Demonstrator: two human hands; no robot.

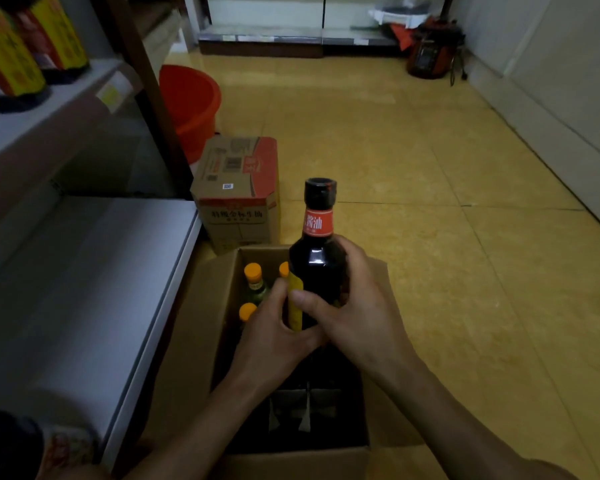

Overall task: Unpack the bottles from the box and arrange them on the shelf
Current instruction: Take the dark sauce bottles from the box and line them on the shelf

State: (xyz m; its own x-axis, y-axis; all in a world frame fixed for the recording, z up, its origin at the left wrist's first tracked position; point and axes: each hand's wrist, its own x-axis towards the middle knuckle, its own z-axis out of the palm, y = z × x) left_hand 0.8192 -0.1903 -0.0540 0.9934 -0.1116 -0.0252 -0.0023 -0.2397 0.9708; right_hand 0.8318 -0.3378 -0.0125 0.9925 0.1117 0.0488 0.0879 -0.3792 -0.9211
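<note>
A dark soy sauce bottle (317,251) with a red neck band and yellow label stands upright above the open cardboard box (194,327) on the floor. My left hand (274,337) grips its lower body from the left, and my right hand (357,306) wraps round it from the right. Inside the box, three orange-capped bottles (253,282) stand at the far left; cardboard dividers (307,407) show in the near cells. The grey shelf (84,271) lies to the left, with dark bottles with yellow labels (11,53) on the upper shelf board.
A closed printed carton (238,192) sits just behind the open box. A red bucket (191,102) stands behind it beside the shelf's brown post (153,98). Yellow tiled floor (447,237) stretches right. A red appliance (433,50) stands at the far wall.
</note>
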